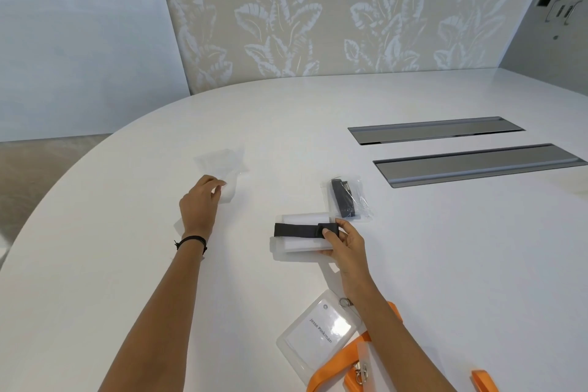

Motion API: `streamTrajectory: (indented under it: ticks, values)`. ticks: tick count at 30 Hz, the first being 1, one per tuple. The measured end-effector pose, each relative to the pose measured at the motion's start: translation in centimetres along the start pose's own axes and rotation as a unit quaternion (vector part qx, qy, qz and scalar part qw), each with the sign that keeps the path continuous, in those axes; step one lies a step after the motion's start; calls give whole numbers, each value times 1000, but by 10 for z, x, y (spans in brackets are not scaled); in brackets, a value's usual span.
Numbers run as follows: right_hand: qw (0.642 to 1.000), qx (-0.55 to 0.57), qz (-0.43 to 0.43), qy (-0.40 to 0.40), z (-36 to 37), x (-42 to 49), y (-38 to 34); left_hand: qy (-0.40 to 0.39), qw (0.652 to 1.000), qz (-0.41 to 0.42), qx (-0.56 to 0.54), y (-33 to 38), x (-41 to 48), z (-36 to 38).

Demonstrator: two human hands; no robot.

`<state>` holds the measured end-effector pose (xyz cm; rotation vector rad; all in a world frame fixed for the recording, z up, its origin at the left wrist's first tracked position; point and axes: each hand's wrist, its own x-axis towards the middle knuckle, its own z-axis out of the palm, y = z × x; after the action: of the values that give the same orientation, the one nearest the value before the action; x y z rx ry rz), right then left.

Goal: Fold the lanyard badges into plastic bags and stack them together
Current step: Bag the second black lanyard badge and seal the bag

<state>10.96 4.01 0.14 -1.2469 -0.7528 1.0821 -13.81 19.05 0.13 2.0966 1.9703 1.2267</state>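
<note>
A: Left hand (pixel 200 204)?
B: Far out on the white table (pixel 127 264). Fingers curled, pinching the near edge of a clear plastic bag (pixel 229 192). The bag lies just beyond the fingertips: limp, filmy, almost lost against the tabletop. Spare bags (pixel 219 161) sit in a loose, crumpled heap right behind it. Touching or overlapping, cannot tell which.
A: Right hand (pixel 345 242)?
B: Nearer centre. Thumb on top, fingers under, gripping the right end of a frosted badge holder (pixel 302 242): flat, rectangular, soft plastic. A black lanyard (pixel 296 229), woven strap, runs across it lengthwise. The thumb pins the strap's folded end.
A: Anything already bagged?
B: One bagged badge (pixel 348 200), just beyond the right hand's fingers. Dark strap inside glossy, wrinkled film.
A: Near edge?
B: A second badge holder (pixel 318 331), clear, white printed card inside, metal ring at its corner, beside the right forearm. An orange lanyard (pixel 334 360), flat ribbon, trails from it. Two grey metal hatches (pixel 436 130) are recessed in the tabletop, far right.
</note>
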Motion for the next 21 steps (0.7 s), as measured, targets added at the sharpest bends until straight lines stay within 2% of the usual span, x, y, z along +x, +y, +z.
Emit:
streamTrajectory:
  ticks: [10, 13, 21]
  values:
    - [1000, 6, -2, -1, 0, 0, 0, 20, 1000, 10, 12, 0, -4, -1]
    - [1000, 8, 0, -3, 0, -1, 0, 32, 998, 45, 23, 3, -8, -5]
    - [1000, 12, -4, 1, 0, -2, -3, -6, 999, 38, -18, 10, -32, -12]
